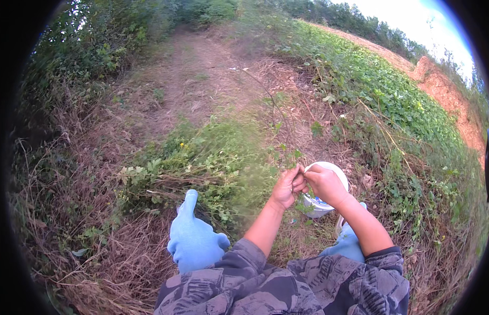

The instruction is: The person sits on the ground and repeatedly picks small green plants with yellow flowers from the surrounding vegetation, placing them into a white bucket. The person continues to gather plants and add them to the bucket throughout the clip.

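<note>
My left hand [288,188] is closed around a thin leafy stem [284,118], which rises away from it over the path. Close beside it, my right hand [326,184] has its fingertips pinched together near the left fingers; whatever small piece lies between them is too small to tell. Below and behind my right hand stands a white plastic bucket [341,173], with something blue and white partly visible inside. A heap of cut leafy green plants [213,165] lies on the ground to the left of my hands.
A dirt path [197,75] strewn with dry straw runs away ahead. Dense bushes [91,51] border it at left. A green crop field [394,86] lies at right, with a reddish earth mound [441,86] beyond. Dry grass [126,260] and tangled weeds surround my legs.
</note>
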